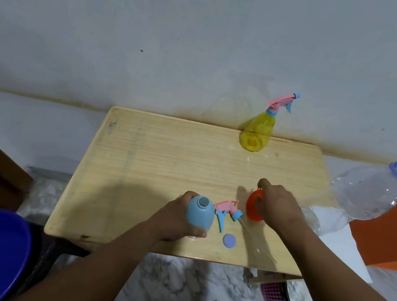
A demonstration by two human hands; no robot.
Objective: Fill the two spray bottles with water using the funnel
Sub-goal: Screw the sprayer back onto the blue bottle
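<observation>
Filling has not visibly begun: the left hand [175, 221] grips the uncapped blue bottle [199, 213] near the tabletop's [154, 158] front edge, the right hand [278, 206] grasps the orange funnel [253, 208], and the capped yellow bottle [257, 131] stands at the far edge.

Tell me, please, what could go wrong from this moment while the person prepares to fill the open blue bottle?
1. The large clear water bottle leans uncapped at the table's right edge; it might slip or spill.
2. The loose sprayer head and its tube lie between the left hand, holding the blue bottle, and the right hand on the orange funnel; either could knock them.
3. The small cap could roll off the table.
</observation>
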